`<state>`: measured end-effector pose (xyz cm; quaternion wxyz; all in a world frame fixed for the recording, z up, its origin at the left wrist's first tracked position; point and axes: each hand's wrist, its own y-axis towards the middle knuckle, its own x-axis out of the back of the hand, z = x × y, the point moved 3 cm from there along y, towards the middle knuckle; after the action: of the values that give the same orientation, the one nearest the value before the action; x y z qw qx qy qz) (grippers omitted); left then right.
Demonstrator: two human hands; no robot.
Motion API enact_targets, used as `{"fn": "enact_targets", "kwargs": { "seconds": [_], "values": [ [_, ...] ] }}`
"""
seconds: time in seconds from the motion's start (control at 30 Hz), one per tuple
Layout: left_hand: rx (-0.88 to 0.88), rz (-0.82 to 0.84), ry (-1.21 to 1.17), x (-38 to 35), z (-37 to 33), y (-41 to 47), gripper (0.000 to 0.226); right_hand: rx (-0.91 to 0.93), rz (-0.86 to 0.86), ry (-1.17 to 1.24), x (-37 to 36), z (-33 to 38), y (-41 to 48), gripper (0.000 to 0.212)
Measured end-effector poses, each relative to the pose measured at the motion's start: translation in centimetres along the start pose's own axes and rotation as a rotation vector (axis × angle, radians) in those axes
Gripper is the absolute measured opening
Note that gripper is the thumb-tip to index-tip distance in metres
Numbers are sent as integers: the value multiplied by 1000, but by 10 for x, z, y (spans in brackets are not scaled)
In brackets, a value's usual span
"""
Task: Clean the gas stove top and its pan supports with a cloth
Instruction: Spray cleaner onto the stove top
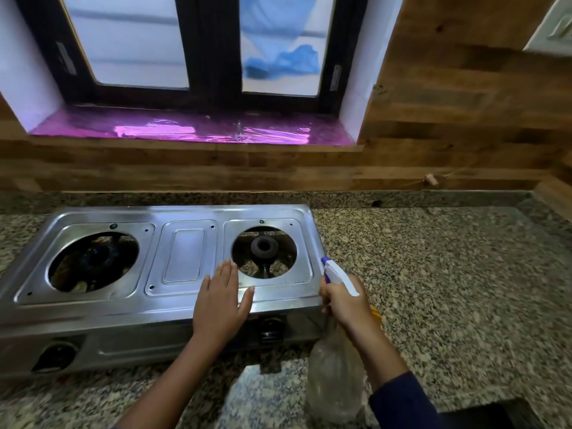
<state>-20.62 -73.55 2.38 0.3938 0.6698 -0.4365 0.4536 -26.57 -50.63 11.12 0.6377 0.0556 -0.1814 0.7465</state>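
You're early on: the stove (184, 255) is bare, its pan supports off and out of view. No cloth shows, so wiping looks not yet begun. Your left hand (221, 301) lies flat on the stove, fingers (224, 274) straight, with the right burner hole (264, 252) just beyond them. Your right hand (343, 301) grips a spray bottle (335, 385), and the stove's corner is just left of those fingers.

The steel two-burner stove (185, 252) sits flat on the speckled worktop (433, 274), toward its left and near the back edge. Each round opening in its shiny top shows a dark burner (264, 246).
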Motion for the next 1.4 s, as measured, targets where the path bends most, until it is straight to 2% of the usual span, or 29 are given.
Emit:
{"fn": "enact_targets", "kwargs": {
  "seconds": [0.2, 0.3, 0.47, 0.53, 0.63, 0.67, 0.73, 0.77, 0.87, 0.97, 1.1, 1.23, 1.33, 1.4],
  "values": [
    [-3, 4, 19, -1, 0, 0, 76, -40, -26, 101, 8, -13, 11, 11],
    [-21, -5, 16, -1, -3, 1, 75, -98, -82, 103, 22, -27, 9, 7],
    [-101, 27, -11, -6, -26, 7, 78, -160, 160, 47, 36, -45, -5, 10],
    [-157, 50, -15, -13, -48, 11, 77, -168, 184, 31, 43, -50, -12, 13],
    [-255, 92, 3, -24, -82, 21, 73, -185, 64, 9, 61, -60, -13, 34],
    [-280, 99, 4, -25, -90, 25, 71, -188, 25, 13, 67, -63, -10, 34],
    [-353, 132, 0, -31, -110, 34, 68, -197, -75, 19, 86, -69, -7, 13],
    [-389, 143, 6, -34, -117, 36, 68, -198, -110, 47, 98, -72, -5, 12],
    [-433, 150, -4, -41, -122, 38, 72, -165, -240, 121, 131, -72, 3, 19],
    [-437, 133, -39, -40, -120, 35, 75, -102, -450, 214, 157, -74, 17, 24],
    [-442, 143, -50, -36, -120, 32, 75, 26, -589, 212, 165, -81, 41, 29],
    [-442, 147, -44, -34, -120, 30, 72, 97, -655, 229, 172, -89, 54, 32],
    [-438, 134, -50, -34, -120, 30, 71, 96, -653, 193, 178, -97, 55, 35],
    [-444, 135, -52, -34, -121, 29, 70, 39, -642, 172, 180, -106, 53, 46]
  ]
}}
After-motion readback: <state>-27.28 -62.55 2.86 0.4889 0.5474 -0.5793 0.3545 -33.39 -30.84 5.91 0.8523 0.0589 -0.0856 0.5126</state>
